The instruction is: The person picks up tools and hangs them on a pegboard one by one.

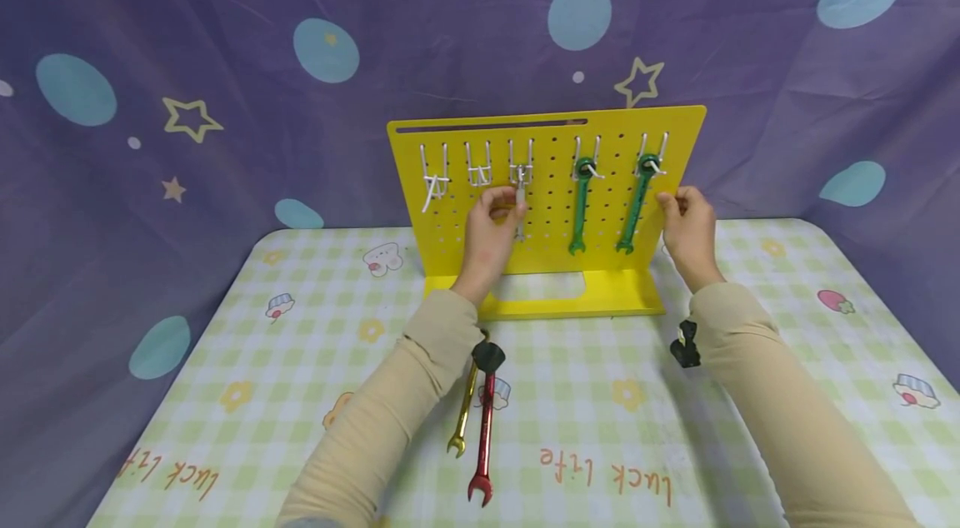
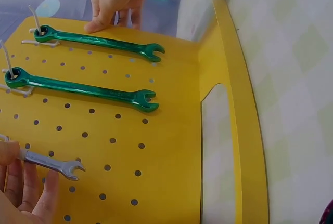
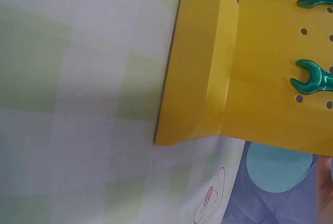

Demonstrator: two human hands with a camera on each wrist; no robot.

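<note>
Plainly, green wrenches [image 1: 581,211] on pegboard [image 1: 546,253], fingers clamped: left hand [image 1: 486,243] on silver wrench [image 2: 50,161], right hand [image 1: 689,234] on board's edge.

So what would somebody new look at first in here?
Probably the bright yellow pegboard in the middle, with two green metal wrenches hanging on its right side. Next, the left hand pinching a silver metal wrench there. In front, a red metal wrench and a gold metal wrench lie on the checked tabletop.
</note>
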